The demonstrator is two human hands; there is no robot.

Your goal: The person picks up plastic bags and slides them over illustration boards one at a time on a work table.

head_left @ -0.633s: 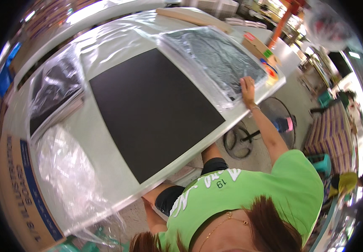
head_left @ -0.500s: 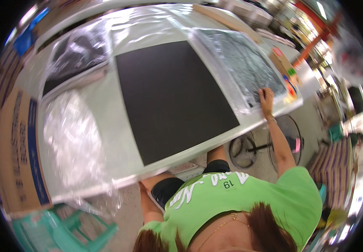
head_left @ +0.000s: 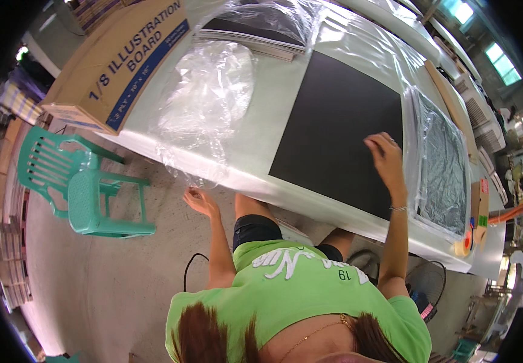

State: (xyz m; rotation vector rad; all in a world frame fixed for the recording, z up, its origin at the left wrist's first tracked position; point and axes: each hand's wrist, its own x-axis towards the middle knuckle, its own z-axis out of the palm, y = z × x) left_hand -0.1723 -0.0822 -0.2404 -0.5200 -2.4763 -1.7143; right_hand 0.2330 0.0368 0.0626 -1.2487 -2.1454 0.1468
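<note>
A large black board (head_left: pixel 343 121) lies flat on the table covered in clear plastic. Above its right part is my right hand (head_left: pixel 386 158), fingers loosely bent and nothing visible in them. A crumpled clear plastic bag (head_left: pixel 210 97) lies left of the board, its end drooping over the table's near edge. Just below that drooping end, my left hand (head_left: pixel 201 201) is held out with its fingers partly spread; whether they touch the plastic I cannot tell. Right of the board lies a stack of boards wrapped in clear plastic (head_left: pixel 443 169).
A brown carton (head_left: pixel 122 66) stands at the table's left end. More dark boards under plastic (head_left: pixel 255 36) lie at the back. Rolls of tape (head_left: pixel 464 243) sit at the right corner. A green plastic chair (head_left: pixel 50 160) and a green stool (head_left: pixel 101 202) stand on the floor at left.
My view has swung to the left. My right hand has come off the wrapped stack and is over the black board. My left hand has risen toward the drooping plastic.
</note>
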